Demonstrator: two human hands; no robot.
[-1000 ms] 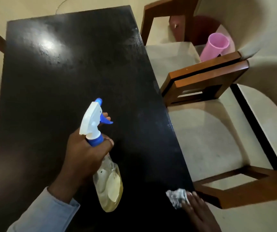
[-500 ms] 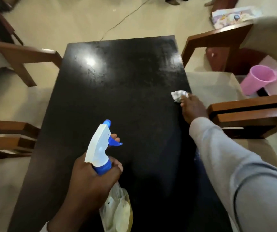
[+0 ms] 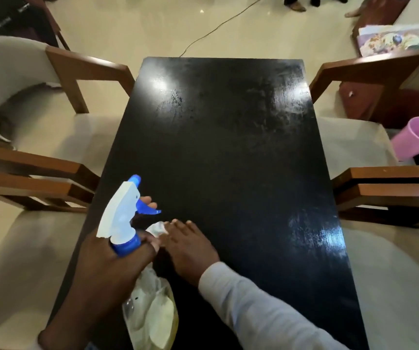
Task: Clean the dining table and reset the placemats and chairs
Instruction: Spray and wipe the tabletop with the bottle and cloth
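1. My left hand (image 3: 107, 269) grips the neck of the clear spray bottle with the white-and-blue trigger head (image 3: 127, 218), lower left of the frame.
2. My right hand (image 3: 188, 246) presses flat, fingers straight, on a crumpled white cloth (image 3: 156, 228) on the glossy black rectangular table (image 3: 228, 147), frame centre.

My count: 1 black table (image 3: 228, 160), 4 chairs w/ wood arms (image 3: 89, 69) (image 3: 34, 188) (image 3: 362, 69) (image 3: 390, 190), 1 spray bottle (image 3: 125, 223), 1 cloth (image 3: 156, 228), 1 pink cup (image 3: 418, 137) at right edge.

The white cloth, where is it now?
Head view: the white cloth lies on the black table, under the right hand, beside the spray bottle.
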